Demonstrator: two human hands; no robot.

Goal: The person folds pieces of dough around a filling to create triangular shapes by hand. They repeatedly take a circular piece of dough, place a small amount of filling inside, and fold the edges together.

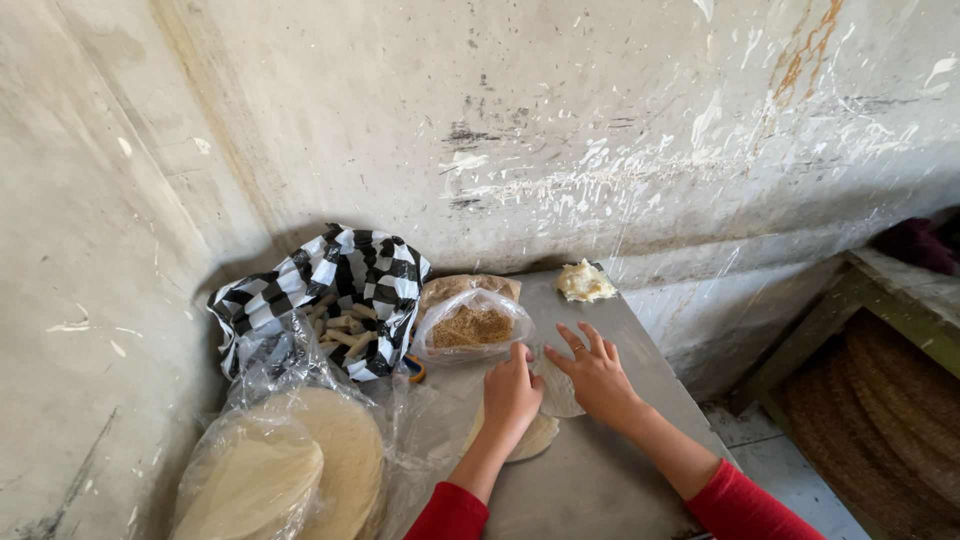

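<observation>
Both my hands, left hand and right hand, lie spread flat, grip on nothing, pressing one wrapper mid-frame; stack lower left looks untouched.

One view, from my head.
It looks steeply down, close over the worktop, facing the wall.

I count two thin pale round dough sheets under my hands, one black-and-white checked plastic bag, one clear bag of brown crumbs, one pale yellow dough lump.
</observation>
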